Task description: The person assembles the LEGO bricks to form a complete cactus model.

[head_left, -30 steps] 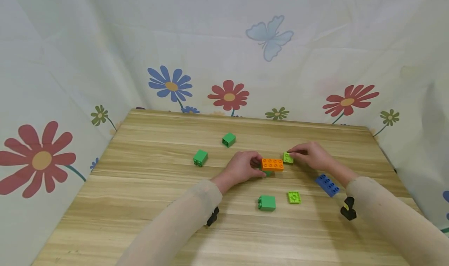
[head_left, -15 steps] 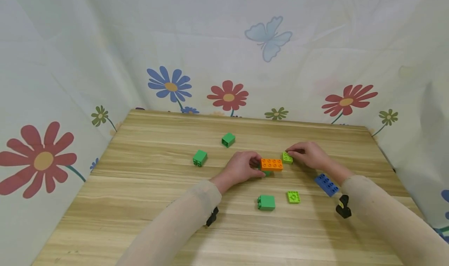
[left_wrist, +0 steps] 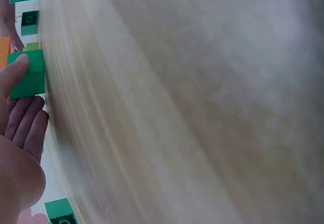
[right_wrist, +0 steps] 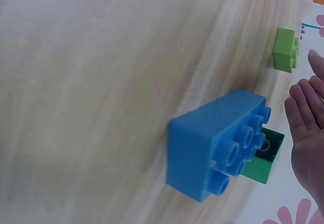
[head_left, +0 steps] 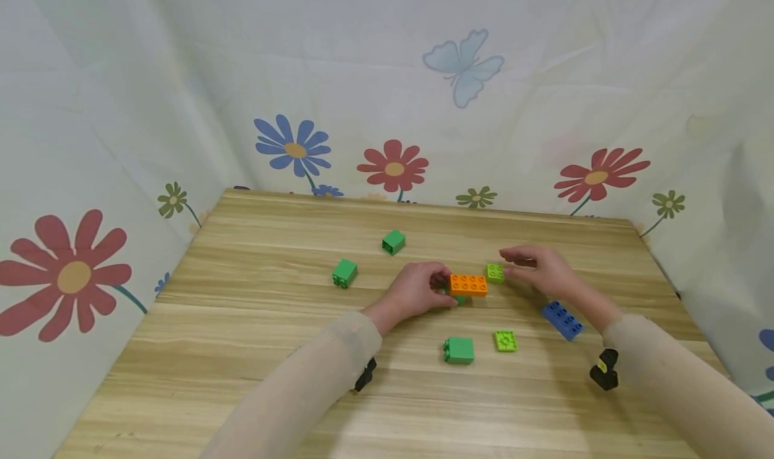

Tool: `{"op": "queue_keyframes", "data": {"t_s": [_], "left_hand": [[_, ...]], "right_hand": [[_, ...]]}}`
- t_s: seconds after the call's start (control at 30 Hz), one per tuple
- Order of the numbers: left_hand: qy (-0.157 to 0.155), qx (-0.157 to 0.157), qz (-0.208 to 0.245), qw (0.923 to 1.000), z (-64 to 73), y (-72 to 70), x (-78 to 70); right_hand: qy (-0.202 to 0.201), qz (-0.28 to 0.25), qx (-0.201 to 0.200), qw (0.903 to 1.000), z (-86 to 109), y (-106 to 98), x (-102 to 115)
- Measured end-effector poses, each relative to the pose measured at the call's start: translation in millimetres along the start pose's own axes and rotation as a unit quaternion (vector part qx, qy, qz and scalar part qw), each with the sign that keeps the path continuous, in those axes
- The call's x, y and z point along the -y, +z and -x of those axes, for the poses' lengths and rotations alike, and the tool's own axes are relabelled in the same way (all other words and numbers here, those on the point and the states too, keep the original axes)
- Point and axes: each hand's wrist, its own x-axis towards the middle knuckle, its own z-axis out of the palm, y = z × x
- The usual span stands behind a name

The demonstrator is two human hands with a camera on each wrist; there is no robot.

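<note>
My left hand (head_left: pixel 417 287) grips a green building block (left_wrist: pixel 33 80), thumb on its near side. An orange block (head_left: pixel 468 285) with two rows of studs sits on top of that green block and sticks out to the right. A small lime block (head_left: pixel 494 273) stands studs up on the table just right of the orange one. Beside it my right hand (head_left: pixel 544 271) holds nothing, fingers extended and thumb apart from them; the right wrist view shows a gap between the fingertips and the lime block (right_wrist: pixel 285 50).
A blue block (head_left: pixel 562 320) lies under the right forearm, with a hollow green block (right_wrist: pixel 260 158) behind it. Nearer the front are another green block (head_left: pixel 459 351) and an upturned lime block (head_left: pixel 505 341). Two more green blocks (head_left: pixel 345 273) lie left and back. A floral curtain (head_left: pixel 387 76) surrounds the table.
My right hand has let go of the small lime block and drawn slightly right, its fingers opening. The left hand stays in place with the green and orange blocks.
</note>
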Motion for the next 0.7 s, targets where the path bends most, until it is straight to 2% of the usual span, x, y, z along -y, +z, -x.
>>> {"op": "queue_keyframes", "data": {"t_s": [0.13, 0.27, 0.57, 0.7], "left_hand": [[0.000, 0.001, 0.001, 1.0000, 0.6, -0.4, -0.5], [0.000, 0.003, 0.005, 1.0000, 1.7, -1.1, -0.3], [-0.017, -0.006, 0.090, 0.9958, 4.3, -1.0, 0.9], [-0.022, -0.010, 0.107, 0.9940, 5.0, -1.5, -0.3]], "right_hand": [[0.009, -0.014, 0.009, 0.9998, 3.4, 3.4, -1.3], [-0.004, -0.015, 0.005, 0.9999, 3.9, 6.6, -3.1], [-0.007, -0.024, 0.003, 0.9997, 3.0, 8.5, -3.8], [-0.015, -0.021, 0.003, 0.9997, 0.8, 10.7, -7.2]]}}
